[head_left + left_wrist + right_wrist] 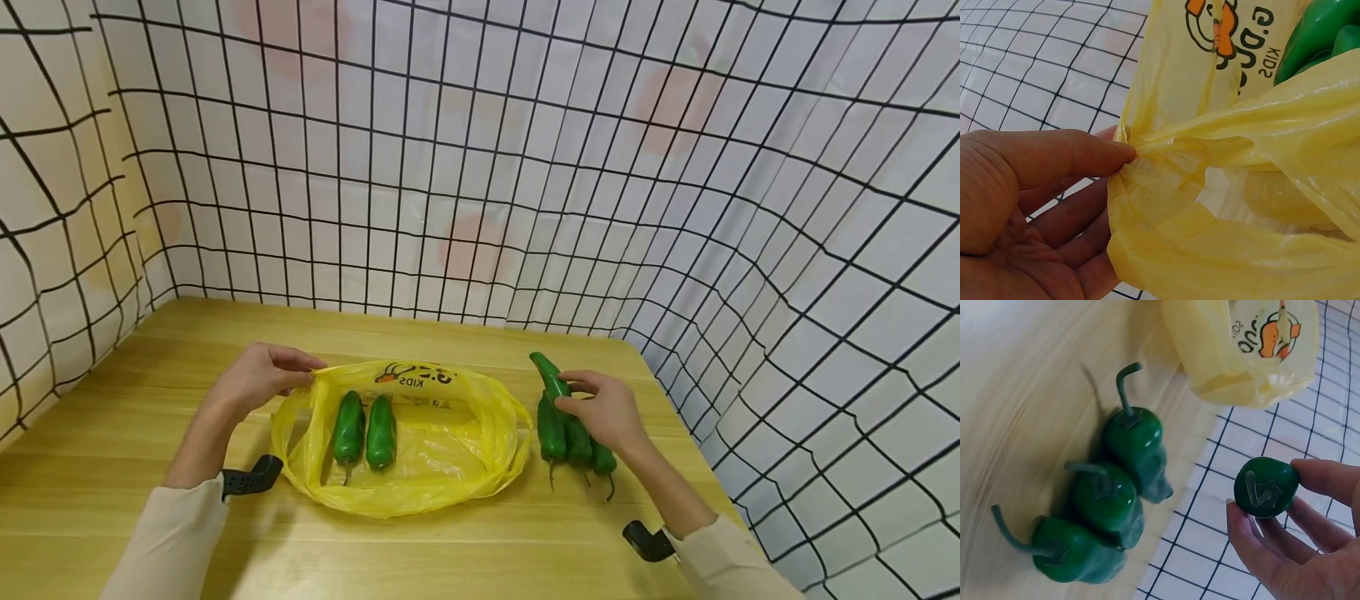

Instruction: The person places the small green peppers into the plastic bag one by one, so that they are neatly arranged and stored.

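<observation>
A yellow plastic bag [442, 492] lies on its base with its mouth wide, and two green peppers [348, 429] rest side by side inside it. My left hand [258, 379] pinches the bag's upper left rim between thumb and forefinger, as the left wrist view shows closely. In my right hand [607, 408], a green pepper [1266, 487] is gripped by the fingertips, its stem end facing the wrist camera. Below that hand, three more green peppers [1104, 497] lie in a row on the table, to the right of the bag.
The wooden table [420, 554] is bordered at the back and sides by pale cloth walls [420, 192] with a black grid. Black wrist mounts [255, 477] jut from both sleeves near the table. A loose handle loop stands at the bag's right side.
</observation>
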`<action>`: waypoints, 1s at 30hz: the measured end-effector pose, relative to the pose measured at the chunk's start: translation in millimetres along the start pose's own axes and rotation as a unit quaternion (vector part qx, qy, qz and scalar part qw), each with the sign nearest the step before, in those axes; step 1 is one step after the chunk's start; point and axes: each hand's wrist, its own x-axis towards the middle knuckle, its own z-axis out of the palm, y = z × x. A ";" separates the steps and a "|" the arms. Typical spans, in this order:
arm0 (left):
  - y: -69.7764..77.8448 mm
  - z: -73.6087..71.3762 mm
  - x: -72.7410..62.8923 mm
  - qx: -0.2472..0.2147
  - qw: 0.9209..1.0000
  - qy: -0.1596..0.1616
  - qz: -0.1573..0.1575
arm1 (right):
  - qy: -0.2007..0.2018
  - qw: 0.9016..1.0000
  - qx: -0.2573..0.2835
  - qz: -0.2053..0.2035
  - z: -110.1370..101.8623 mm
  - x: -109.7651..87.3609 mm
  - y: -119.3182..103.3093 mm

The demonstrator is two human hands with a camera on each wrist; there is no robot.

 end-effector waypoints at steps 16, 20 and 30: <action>0.8 1.2 0.4 -0.012 1.000 -0.006 -0.007 | -0.033 0.998 0.042 -0.029 3.7 -5.4 -26.2; 0.9 1.0 0.1 -0.011 1.000 -0.005 -0.009 | -0.037 0.998 0.049 -0.032 5.6 -8.3 -33.0; 2.0 0.7 -0.1 -0.012 1.000 -0.003 -0.001 | -0.055 0.996 0.064 -0.041 13.2 -14.9 -47.2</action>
